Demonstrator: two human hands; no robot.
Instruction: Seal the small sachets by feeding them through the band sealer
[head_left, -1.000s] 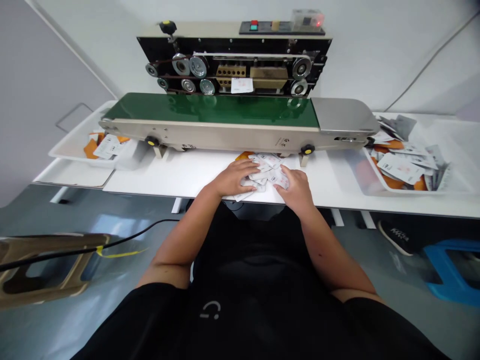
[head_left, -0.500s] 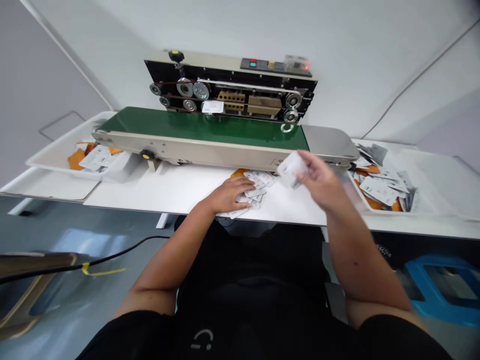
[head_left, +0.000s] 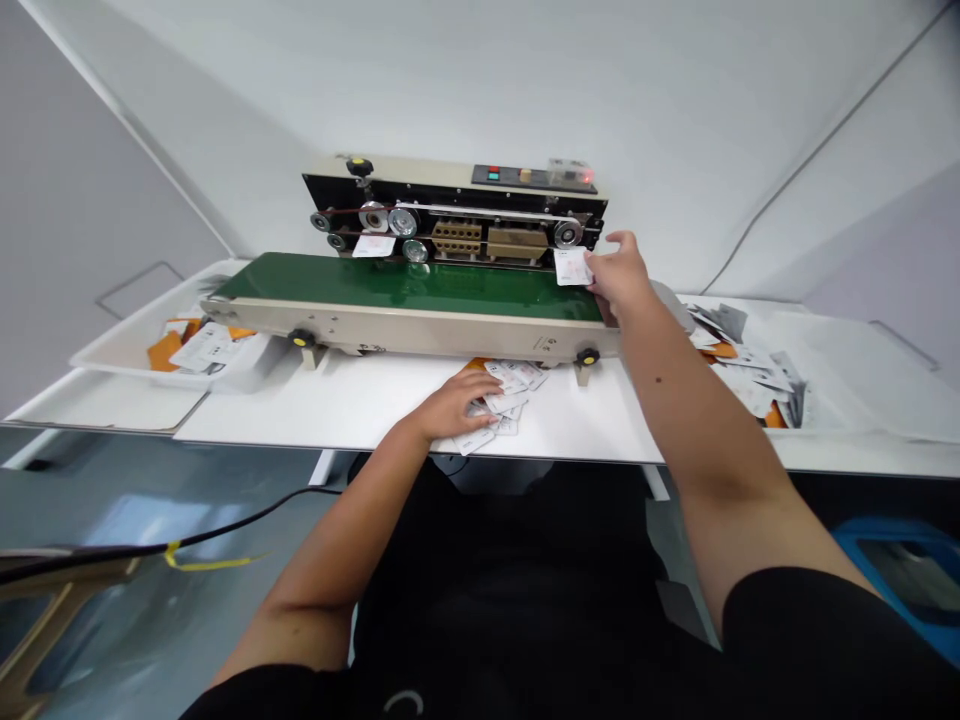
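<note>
My right hand [head_left: 616,275] pinches a small white sachet [head_left: 572,267] by its right edge. The sachet's top edge is at the right end of the band sealer [head_left: 450,192], by the pulley, above the green conveyor belt [head_left: 322,283]. A second white sachet [head_left: 373,246] hangs from the left part of the sealer, under its pulleys. On the table, my left hand [head_left: 459,403] lies with fingers apart over a loose pile of white sachets [head_left: 507,400]. An orange piece [head_left: 478,365] shows at the back of that pile.
A white bin [head_left: 112,345] at the left holds white and orange sachets. At the right, another bin [head_left: 847,430] holds more of them, partly behind my right arm. A black cable [head_left: 247,510] crosses at lower left; a blue stool-like object [head_left: 900,570] stands at lower right.
My right hand has carried its sachet up and back from the table front to the sealer's right end. The sachet in the sealer has moved left. My left hand stays on the pile.
</note>
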